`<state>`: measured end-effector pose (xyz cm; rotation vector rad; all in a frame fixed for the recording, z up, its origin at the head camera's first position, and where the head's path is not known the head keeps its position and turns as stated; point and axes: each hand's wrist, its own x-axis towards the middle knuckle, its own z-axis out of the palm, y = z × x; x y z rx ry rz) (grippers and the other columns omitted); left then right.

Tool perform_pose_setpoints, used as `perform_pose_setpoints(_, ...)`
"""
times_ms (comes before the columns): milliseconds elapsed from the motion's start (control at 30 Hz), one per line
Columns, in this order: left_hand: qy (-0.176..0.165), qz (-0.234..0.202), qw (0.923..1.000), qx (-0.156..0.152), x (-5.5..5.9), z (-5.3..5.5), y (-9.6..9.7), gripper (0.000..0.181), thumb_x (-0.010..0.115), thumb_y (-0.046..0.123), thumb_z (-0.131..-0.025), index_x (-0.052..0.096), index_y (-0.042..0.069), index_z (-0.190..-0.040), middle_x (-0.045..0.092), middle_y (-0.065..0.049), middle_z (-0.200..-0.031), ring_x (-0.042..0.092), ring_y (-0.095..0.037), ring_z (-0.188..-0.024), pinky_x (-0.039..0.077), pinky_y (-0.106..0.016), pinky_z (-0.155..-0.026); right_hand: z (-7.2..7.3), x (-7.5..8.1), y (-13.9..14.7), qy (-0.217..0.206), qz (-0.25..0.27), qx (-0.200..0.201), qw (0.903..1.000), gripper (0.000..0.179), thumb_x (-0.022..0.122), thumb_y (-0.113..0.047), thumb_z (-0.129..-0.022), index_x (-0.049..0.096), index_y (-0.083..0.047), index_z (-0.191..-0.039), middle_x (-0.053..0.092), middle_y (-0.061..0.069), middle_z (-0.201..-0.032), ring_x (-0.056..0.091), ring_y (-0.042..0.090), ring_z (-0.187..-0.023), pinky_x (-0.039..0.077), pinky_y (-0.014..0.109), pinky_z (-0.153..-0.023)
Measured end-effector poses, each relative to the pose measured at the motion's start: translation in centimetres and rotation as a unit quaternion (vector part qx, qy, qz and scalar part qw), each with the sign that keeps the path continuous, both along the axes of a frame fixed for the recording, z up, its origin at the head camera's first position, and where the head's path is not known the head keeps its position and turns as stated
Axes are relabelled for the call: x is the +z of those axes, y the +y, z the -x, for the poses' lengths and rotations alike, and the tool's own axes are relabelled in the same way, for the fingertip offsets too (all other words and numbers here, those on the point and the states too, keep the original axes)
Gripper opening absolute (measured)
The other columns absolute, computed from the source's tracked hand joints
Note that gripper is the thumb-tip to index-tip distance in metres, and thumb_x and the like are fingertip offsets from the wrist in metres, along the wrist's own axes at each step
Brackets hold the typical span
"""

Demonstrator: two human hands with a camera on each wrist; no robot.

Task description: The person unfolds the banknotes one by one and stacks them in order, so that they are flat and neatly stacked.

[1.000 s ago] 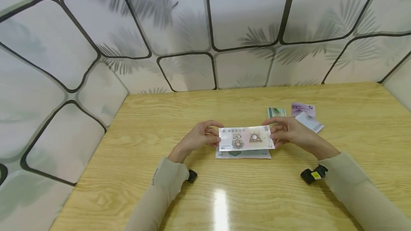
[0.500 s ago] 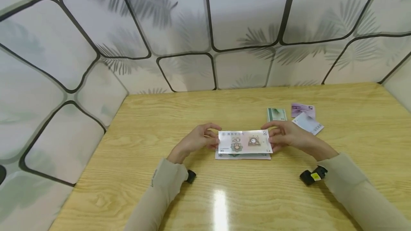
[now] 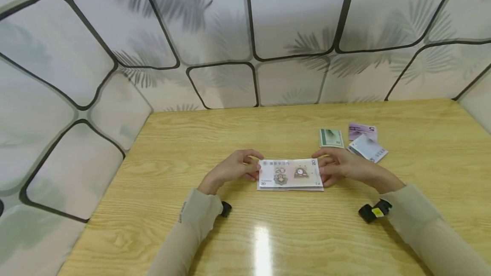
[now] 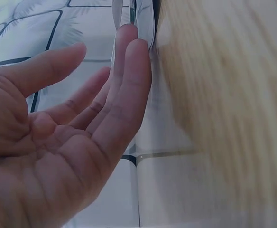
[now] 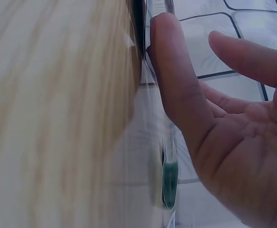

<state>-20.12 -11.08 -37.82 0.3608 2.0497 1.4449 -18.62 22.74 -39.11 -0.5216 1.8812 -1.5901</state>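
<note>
Pinkish-white rectangular paper banknote printed 20 [image 3: 290,173] lies, in the head view, between two hands, over a second pale paper banknote [image 3: 291,189] that shows as a thin strip along its front. The person's left hand [image 3: 234,167] is at the left end and the right hand [image 3: 343,165] at the right, fingers loosely bent toward the short edges. Squaring the pair well would call for lowering both ends together, with light, even fingertip contact so the paper does not buckle. Just beyond the right hand sit a green-and-white paper note [image 3: 332,139], a purple paper note [image 3: 360,130] marked 5 and a tilted bluish-white paper note [image 3: 368,148] overlapping the purple one, so that side is tight. The pale wooden tabletop [image 3: 153,225] offers more room leftward and toward the body; its far edge meets the patterned wall [image 3: 289,84].

From the left wrist, that hand looks largely open, thumb well away, lower fingers nearly straight against the paper's end, no grip seen.

From the right wrist, the other hand looks alike: thumb free, one long finger against the sheets, nothing clasped.
</note>
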Motion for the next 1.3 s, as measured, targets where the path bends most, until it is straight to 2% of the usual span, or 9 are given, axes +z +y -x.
perform_pose_setpoints(200,0.009,0.009,0.9999,0.000,0.2,-0.2,0.2,0.034,0.056,0.003,-0.103,0.054,-0.007,-0.135,0.065,-0.018,-0.102,0.067,-0.019,-0.080,0.061,-0.033,-0.078,-0.1,0.2,0.0,0.002,-0.002,-0.005,1.0000,0.051,0.051,0.001,-0.103,0.026,0.022,-0.142,0.066,0.018,-0.109,0.070,0.022,-0.089,0.062,0.036,-0.075)
perform_pose_setpoints(367,0.021,0.012,0.9997,-0.002,0.4,-0.3,0.2,0.033,0.056,0.004,-0.103,0.056,-0.009,-0.133,0.063,-0.017,-0.101,0.066,-0.019,-0.081,0.061,-0.033,-0.077,-0.1,0.3,-0.1,0.000,-0.007,-0.014,0.9999,0.048,0.052,0.000,-0.103,0.030,0.022,-0.139,0.066,0.016,-0.102,0.071,0.021,-0.083,0.062,0.036,-0.074)
perform_pose_setpoints(633,0.034,0.030,0.9990,-0.002,0.7,-0.3,0.3,0.034,0.056,0.006,-0.102,0.058,-0.011,-0.131,0.063,-0.017,-0.109,0.067,-0.020,-0.084,0.061,-0.033,-0.079,-0.1,0.7,0.2,0.013,-0.017,-0.018,0.9996,0.047,0.052,-0.001,-0.103,0.032,0.023,-0.138,0.065,0.017,-0.100,0.071,0.021,-0.083,0.062,0.036,-0.076)
perform_pose_setpoints(800,0.063,0.052,0.9967,-0.005,0.9,-0.2,-0.2,0.032,0.056,0.007,-0.103,0.060,-0.011,-0.130,0.066,-0.017,-0.108,0.070,-0.024,-0.088,0.061,-0.035,-0.080,-0.1,1.0,0.5,0.016,-0.020,-0.025,0.9994,0.050,0.053,-0.001,-0.103,0.030,0.024,-0.139,0.066,0.018,-0.105,0.071,0.021,-0.086,0.062,0.038,-0.077)
perform_pose_setpoints(933,0.091,0.064,0.9938,-0.008,1.4,-0.3,-0.7,0.033,0.056,0.008,-0.103,0.061,-0.010,-0.130,0.067,-0.017,-0.106,0.071,-0.027,-0.089,0.061,-0.036,-0.080,0.0,1.4,1.2,0.041,-0.022,-0.037,0.9983,0.049,0.052,-0.002,-0.105,0.030,0.024,-0.140,0.066,0.019,-0.109,0.071,0.022,-0.088,0.062,0.039,-0.077)
perform_pose_setpoints(1100,0.110,0.061,0.9918,-0.024,2.2,-0.2,-0.4,0.035,0.055,0.010,-0.104,0.059,-0.010,-0.133,0.067,-0.020,-0.110,0.070,-0.030,-0.093,0.060,-0.038,-0.083,0.2,2.1,3.4,0.101,-0.024,-0.076,0.9917,0.041,0.046,0.004,-0.106,0.031,0.025,-0.137,0.068,0.016,-0.105,0.070,0.021,-0.086,0.062,0.038,-0.075)
perform_pose_setpoints(1167,0.117,0.055,0.9912,-0.027,2.5,0.0,0.2,0.036,0.055,0.012,-0.105,0.058,-0.009,-0.134,0.067,-0.021,-0.112,0.070,-0.031,-0.095,0.060,-0.038,-0.084,0.2,2.6,4.5,0.115,-0.038,-0.103,0.9873,0.041,0.048,0.005,-0.105,0.032,0.025,-0.137,0.069,0.012,-0.104,0.071,0.020,-0.085,0.062,0.037,-0.074)
perform_pose_setpoints(1233,0.122,0.048,0.9911,-0.024,2.6,0.2,0.9,0.035,0.055,0.014,-0.106,0.059,-0.008,-0.133,0.067,-0.021,-0.114,0.070,-0.030,-0.095,0.060,-0.038,-0.083,0.2,3.0,5.6,0.125,-0.057,-0.128,0.9822,0.040,0.048,0.005,-0.105,0.034,0.022,-0.137,0.070,0.009,-0.103,0.071,0.019,-0.084,0.062,0.037,-0.073)
perform_pose_setpoints(1300,0.122,0.039,0.9915,-0.021,2.6,0.4,1.6,0.035,0.055,0.015,-0.106,0.060,-0.008,-0.132,0.067,-0.021,-0.114,0.070,-0.029,-0.094,0.060,-0.038,-0.083,0.2,3.3,6.7,0.133,-0.076,-0.149,0.9769,0.035,0.050,0.003,-0.105,0.042,0.014,-0.137,0.071,0.005,-0.102,0.071,0.018,-0.084,0.062,0.036,-0.073)
